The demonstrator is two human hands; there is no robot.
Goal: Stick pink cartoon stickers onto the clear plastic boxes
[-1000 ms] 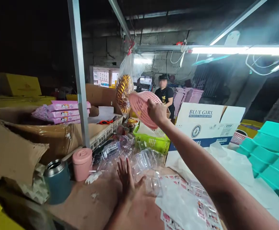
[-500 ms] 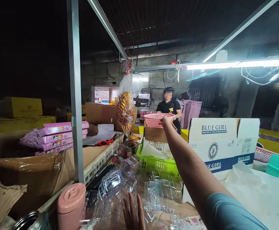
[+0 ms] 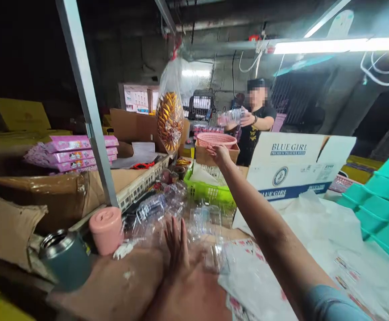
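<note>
A pink plastic basket (image 3: 217, 140) sits on a cardboard box (image 3: 229, 156) beyond the green crate (image 3: 209, 191). My right hand (image 3: 220, 154) is stretched out to the near side of the basket, at its rim; what its partly hidden fingers grip is too small to tell. Low in the middle, my left hand (image 3: 177, 245) is raised with its fingers apart, and it holds nothing. Clear plastic containers (image 3: 151, 207) lie in a heap just beyond my left hand.
A person (image 3: 258, 118) across the table holds clear containers. Beside the pink canister (image 3: 106, 229) stands a dark flask (image 3: 65, 261). A white carton (image 3: 281, 169) and turquoise trays (image 3: 382, 200) are at the right. A bag of golden items (image 3: 170, 116) hangs ahead.
The view has tilted down, showing more of the table. The person across has lifted clear containers. My right hand has shifted from the basket's right end to its near side.
</note>
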